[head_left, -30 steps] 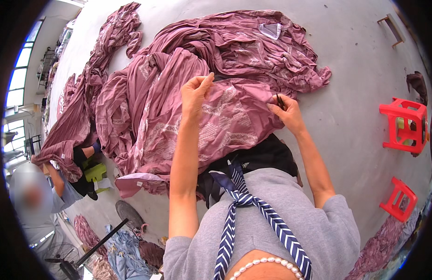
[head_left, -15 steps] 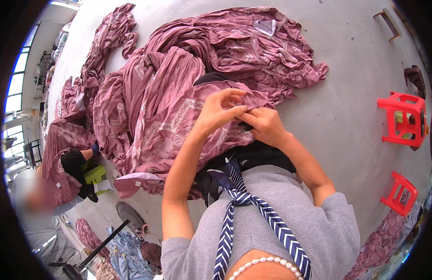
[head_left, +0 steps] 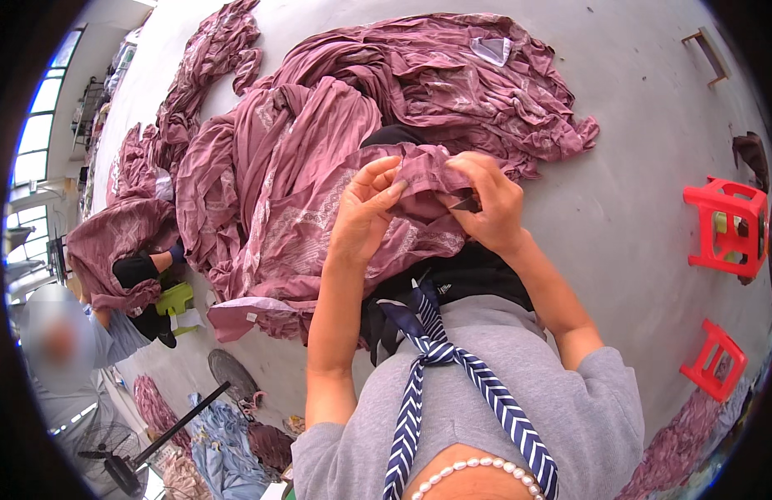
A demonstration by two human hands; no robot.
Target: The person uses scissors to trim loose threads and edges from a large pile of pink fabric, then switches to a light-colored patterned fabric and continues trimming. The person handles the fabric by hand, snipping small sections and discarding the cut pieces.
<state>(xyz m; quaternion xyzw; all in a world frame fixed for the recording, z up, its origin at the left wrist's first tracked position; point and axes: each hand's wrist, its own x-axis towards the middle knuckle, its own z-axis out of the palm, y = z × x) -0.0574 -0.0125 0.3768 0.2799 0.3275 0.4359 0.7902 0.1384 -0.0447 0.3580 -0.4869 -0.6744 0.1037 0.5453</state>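
Observation:
Dusty-pink cloth with pale patterned bands (head_left: 307,200) lies over my lap and spreads across the floor ahead. My left hand (head_left: 363,212) is closed, pinching the edge of this cloth between thumb and fingers. A short stretch of the edge is held up between my two hands. At its other end my right hand (head_left: 496,204) is closed on the cloth, its fingers slightly blurred. A small dark pointed tool (head_left: 465,203) shows at the right palm; the hand hides most of it, and I cannot make out its kind.
Two red plastic stools (head_left: 728,225) stand at the right. On the left a person (head_left: 111,333) sits by a green stool (head_left: 176,302) with more pink cloth. A fan (head_left: 119,467) and blue cloth (head_left: 223,437) are at the lower left. Grey floor (head_left: 619,242) surrounds the heap.
My hands, close together before, have moved apart, the right one to the right and upward. The cloth edge is now stretched between them. The view has shifted slightly.

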